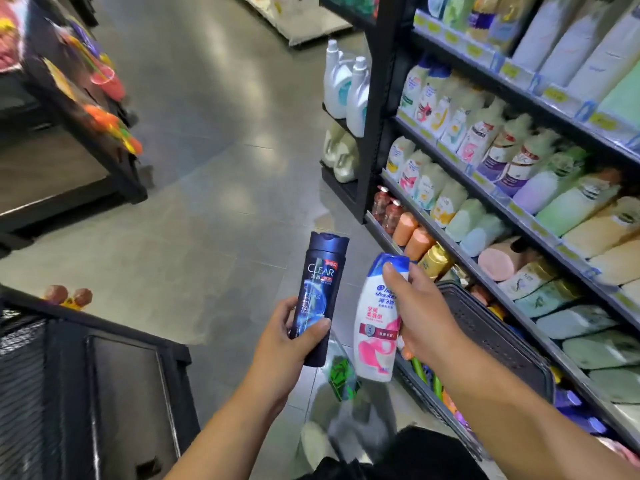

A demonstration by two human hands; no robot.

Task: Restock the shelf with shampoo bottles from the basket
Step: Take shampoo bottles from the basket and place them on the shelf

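Both hands are raised at lower centre of the frame, forearms reaching up from the bottom edge. Left hand [294,336] grips a dark blue bottle [320,296] labelled CLEAR, held upright. Right hand [424,315] clasps a white bottle [375,336] reading head & shoulders, thumb on its blue cap, just above the black basket [498,341] beside the shelf [485,271] at right.

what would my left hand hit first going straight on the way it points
Probably the white bottle in the right hand; if the left hand clears it, the orange bottles on the shelf. Depth unclear.
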